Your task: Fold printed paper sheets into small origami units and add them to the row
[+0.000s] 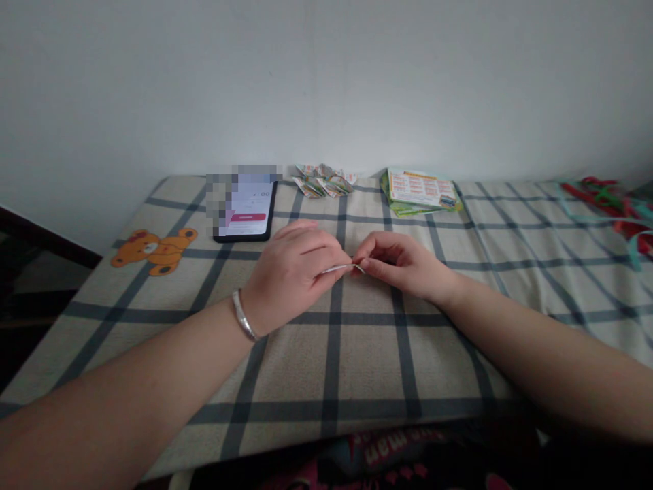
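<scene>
Over the middle of the checked cloth, my left hand (300,269) and my right hand (403,264) meet at a small folded paper (339,268). Only its thin, pale edge shows; the rest is hidden by the fingers. My left hand, with a silver bangle (245,316) at the wrist, is closed on the left part. The thumb and finger of my right hand pinch the right end, where the paper bends downward. Beyond the hands lie several small folded paper pieces (324,182) and a stack of printed paper cards (421,190).
A phone (249,216) with a lit screen is at the back left, near an orange bear figure (156,250). Red and teal ribbons (620,211) lie at the far right. The checked tablecloth (367,361) runs back to a white wall (326,82).
</scene>
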`<control>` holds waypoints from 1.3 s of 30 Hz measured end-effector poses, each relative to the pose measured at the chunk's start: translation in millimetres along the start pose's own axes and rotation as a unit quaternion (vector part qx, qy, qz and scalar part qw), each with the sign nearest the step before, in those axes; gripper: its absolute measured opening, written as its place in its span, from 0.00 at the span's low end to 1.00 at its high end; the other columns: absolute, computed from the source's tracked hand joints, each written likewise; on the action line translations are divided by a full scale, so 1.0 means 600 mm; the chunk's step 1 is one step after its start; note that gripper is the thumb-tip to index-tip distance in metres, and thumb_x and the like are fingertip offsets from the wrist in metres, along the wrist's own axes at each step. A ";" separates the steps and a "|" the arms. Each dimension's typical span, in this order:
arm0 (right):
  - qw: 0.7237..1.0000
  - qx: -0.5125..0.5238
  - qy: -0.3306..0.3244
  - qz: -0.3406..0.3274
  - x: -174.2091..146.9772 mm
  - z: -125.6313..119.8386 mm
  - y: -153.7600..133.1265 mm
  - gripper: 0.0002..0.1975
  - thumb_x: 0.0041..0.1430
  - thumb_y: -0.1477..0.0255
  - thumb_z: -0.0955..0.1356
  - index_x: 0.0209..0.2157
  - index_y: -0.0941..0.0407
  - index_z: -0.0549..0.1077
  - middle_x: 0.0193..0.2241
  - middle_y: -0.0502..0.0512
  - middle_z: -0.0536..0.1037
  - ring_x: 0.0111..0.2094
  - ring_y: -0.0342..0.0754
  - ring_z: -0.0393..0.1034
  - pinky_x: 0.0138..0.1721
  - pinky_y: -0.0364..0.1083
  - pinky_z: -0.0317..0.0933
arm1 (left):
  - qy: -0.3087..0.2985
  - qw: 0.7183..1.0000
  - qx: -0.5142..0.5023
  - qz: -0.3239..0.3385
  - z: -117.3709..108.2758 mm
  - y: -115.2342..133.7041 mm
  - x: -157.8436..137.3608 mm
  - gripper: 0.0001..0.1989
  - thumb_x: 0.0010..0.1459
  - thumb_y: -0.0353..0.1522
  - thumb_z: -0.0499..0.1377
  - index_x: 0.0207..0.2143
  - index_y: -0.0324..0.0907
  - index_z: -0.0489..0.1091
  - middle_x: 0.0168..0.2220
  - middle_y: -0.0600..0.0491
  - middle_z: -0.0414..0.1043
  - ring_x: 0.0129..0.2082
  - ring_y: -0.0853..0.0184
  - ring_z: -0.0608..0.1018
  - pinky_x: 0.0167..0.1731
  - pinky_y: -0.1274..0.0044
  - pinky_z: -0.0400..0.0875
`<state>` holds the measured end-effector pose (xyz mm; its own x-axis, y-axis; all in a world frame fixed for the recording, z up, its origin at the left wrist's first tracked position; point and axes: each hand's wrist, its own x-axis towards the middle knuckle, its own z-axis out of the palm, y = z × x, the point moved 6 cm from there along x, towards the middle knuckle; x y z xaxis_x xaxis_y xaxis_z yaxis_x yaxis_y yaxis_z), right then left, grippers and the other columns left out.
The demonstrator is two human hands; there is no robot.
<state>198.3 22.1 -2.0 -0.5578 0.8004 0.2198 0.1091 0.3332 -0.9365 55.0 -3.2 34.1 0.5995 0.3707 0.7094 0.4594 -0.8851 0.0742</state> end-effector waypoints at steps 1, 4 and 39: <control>1.000 0.006 -0.004 0.002 0.001 0.001 0.001 0.06 0.59 0.69 0.68 0.32 0.57 0.71 0.27 0.49 0.74 0.29 0.40 0.68 0.31 0.41 0.62 | 0.004 1.000 0.003 0.003 -0.001 0.001 0.000 0.06 0.60 0.29 0.59 0.29 0.41 0.74 0.30 0.54 0.76 0.32 0.67 0.76 0.47 0.67 0.70; 1.000 0.005 -0.002 0.000 0.001 0.002 0.003 0.05 0.59 0.69 0.68 0.31 0.57 0.70 0.28 0.50 0.75 0.29 0.40 0.68 0.31 0.41 0.63 | 0.010 1.000 0.000 0.003 -0.001 0.001 0.001 0.06 0.59 0.29 0.60 0.29 0.41 0.74 0.30 0.54 0.75 0.32 0.67 0.75 0.46 0.68 0.70; 0.940 -0.324 0.044 -0.096 -0.014 0.018 -0.043 0.03 0.52 0.76 0.65 0.30 0.56 0.66 0.25 0.49 0.71 0.26 0.41 0.66 0.28 0.42 0.58 | 0.003 0.999 -0.040 -0.025 0.008 0.008 0.004 0.06 0.56 0.25 0.57 0.26 0.40 0.69 0.27 0.54 0.74 0.30 0.68 0.75 0.46 0.69 0.72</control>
<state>191.0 1.5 17.2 -0.5509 0.7235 0.4161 0.5078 0.6862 -0.5208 62.0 -5.4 32.7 0.5731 0.4139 0.7073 0.4348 -0.8852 0.1656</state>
